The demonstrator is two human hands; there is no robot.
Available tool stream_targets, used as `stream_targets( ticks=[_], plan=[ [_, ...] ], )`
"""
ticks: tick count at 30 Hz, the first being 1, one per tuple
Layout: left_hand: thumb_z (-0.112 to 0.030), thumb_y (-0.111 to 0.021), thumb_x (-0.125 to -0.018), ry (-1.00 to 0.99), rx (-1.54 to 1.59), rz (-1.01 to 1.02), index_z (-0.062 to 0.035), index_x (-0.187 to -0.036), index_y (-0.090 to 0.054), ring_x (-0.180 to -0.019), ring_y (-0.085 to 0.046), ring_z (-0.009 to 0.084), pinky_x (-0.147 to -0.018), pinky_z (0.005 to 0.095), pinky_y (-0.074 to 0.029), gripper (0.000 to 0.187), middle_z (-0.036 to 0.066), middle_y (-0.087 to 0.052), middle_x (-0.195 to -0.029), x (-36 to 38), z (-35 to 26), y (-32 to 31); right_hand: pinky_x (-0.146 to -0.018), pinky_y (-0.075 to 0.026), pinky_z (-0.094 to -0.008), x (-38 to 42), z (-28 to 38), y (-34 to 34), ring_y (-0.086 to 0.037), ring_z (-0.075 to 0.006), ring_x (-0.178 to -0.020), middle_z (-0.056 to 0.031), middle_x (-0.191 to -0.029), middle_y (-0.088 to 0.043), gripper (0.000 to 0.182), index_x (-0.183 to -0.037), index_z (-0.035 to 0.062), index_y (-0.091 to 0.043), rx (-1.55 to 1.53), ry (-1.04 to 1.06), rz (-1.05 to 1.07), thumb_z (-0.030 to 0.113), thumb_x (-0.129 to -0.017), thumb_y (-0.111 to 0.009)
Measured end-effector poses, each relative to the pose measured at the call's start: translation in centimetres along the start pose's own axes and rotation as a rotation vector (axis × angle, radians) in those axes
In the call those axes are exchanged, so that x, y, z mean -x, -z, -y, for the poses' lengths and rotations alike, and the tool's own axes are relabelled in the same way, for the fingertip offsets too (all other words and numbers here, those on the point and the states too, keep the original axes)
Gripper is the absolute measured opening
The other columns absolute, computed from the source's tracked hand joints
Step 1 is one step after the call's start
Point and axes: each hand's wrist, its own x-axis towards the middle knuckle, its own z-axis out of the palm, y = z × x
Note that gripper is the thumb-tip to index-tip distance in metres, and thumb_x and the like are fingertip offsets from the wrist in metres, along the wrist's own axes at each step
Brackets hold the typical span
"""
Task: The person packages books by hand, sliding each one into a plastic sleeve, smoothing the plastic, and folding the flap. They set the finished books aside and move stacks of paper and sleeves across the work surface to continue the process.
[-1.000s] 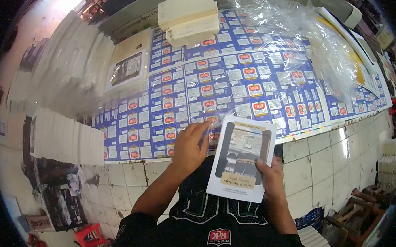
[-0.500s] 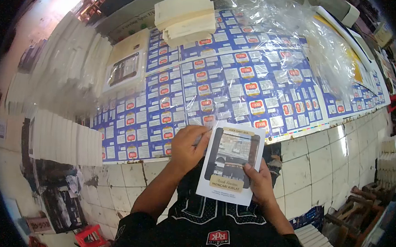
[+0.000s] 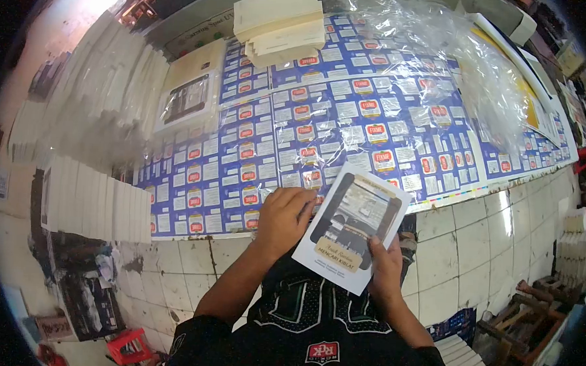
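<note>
My right hand [image 3: 386, 267] grips a white book [image 3: 328, 270] by its right edge, thumb on the front cover and the other fingers beneath. Dark photos and a gold title band show on the cover, and the book is tilted to the right. My left hand [image 3: 283, 219] is beside the book's left edge, over the table's front edge. Its fingers are curled together with the thumb close to them; whatever they may pinch is hidden. Under both hands lies the table's blue printed sheet [image 3: 338, 142] with red labels.
Tall stacks of books [image 3: 106, 80] stand at the table's left, with a plastic-covered book [image 3: 186, 101] beside them. A cream stack [image 3: 278, 16] sits at the back. Clear plastic film [image 3: 490, 81] is heaped at the right. A red stool [image 3: 129, 347] is on the floor.
The book has turned clockwise, its top swinging right and up, in my right hand. My left hand has shifted slightly and now sits a little apart from the book's top left corner.
</note>
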Motion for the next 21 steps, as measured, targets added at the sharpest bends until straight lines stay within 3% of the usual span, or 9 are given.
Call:
stream_targets(
  ticks=[4,7,10,11,15,21],
  plan=[
    [-0.011,-0.069,-0.083,-0.035,0.001,-0.025,-0.0027,-0.108,-0.066,-0.095,-0.061,0.0312,-0.082,0.0409,-0.048,0.026,0.015,-0.065,-0.101,0.8,0.8,0.5,-0.097,-0.042,-0.034,-0.8,0.5,-1.3,-0.054,-0.0198,-0.108,-0.0143,-0.123,-0.054,0.039,-0.132,-0.0011,-0.039,-0.036,-0.033,-0.045,0.013,-0.098,-0.052],
    [-0.014,-0.071,-0.082,-0.008,-0.143,-0.193,-0.0029,-0.105,-0.066,-0.094,-0.061,0.0319,-0.081,0.0435,-0.048,0.026,0.015,-0.065,-0.1,2.1,0.4,1.4,-0.092,-0.045,-0.034,-1.3,-0.1,-0.8,-0.056,-0.0196,-0.104,-0.014,-0.117,-0.056,0.04,-0.131,-0.0009,-0.041,-0.041,-0.025,-0.134,0.018,-0.098,-0.055],
    [-0.021,-0.07,-0.083,0.269,-0.128,-0.117,-0.0059,-0.097,-0.066,-0.09,-0.061,0.0334,-0.078,0.0441,-0.049,0.021,0.014,-0.064,-0.093,4.9,1.0,0.6,-0.086,-0.05,-0.0345,-1.3,0.6,-2.0,-0.059,-0.021,-0.097,-0.0126,-0.11,-0.058,0.038,-0.13,0.0,-0.043,0.0,-0.037,-0.214,0.019,-0.099,-0.054],
    [-0.021,-0.068,-0.084,0.228,-0.038,-0.109,-0.0071,-0.097,-0.066,-0.087,-0.061,0.0339,-0.076,0.0437,-0.049,0.018,0.013,-0.063,-0.092,5.6,1.4,0.3,-0.087,-0.05,-0.0352,-1.2,1.4,-3.1,-0.059,-0.0218,-0.098,-0.0133,-0.113,-0.058,0.04,-0.133,-0.0001,-0.041,-0.008,-0.028,-0.173,0.018,-0.099,-0.053],
    [-0.014,-0.066,-0.084,0.184,-0.081,-0.218,-0.0078,-0.105,-0.062,-0.08,-0.062,0.0318,-0.07,0.0443,-0.047,0.022,0.012,-0.063,-0.085,5.1,0.2,1.1,-0.095,-0.046,-0.0384,-1.7,1.8,-4.5,-0.055,-0.0265,-0.113,-0.0175,-0.13,-0.05,0.055,-0.143,-0.0017,-0.03,0.009,0.048,-0.117,0.019,-0.098,-0.054],
    [-0.014,-0.065,-0.085,0.244,0.066,-0.178,-0.0069,-0.115,-0.06,-0.082,-0.063,0.0322,-0.074,0.043,-0.049,0.031,0.014,-0.065,-0.089,5.6,-0.6,2.0,-0.094,-0.047,-0.0378,-2.1,1.4,-4.7,-0.055,-0.0248,-0.112,-0.0161,-0.13,-0.051,0.054,-0.143,-0.0015,-0.03,-0.003,0.057,-0.16,0.018,-0.098,-0.053]
  ],
)
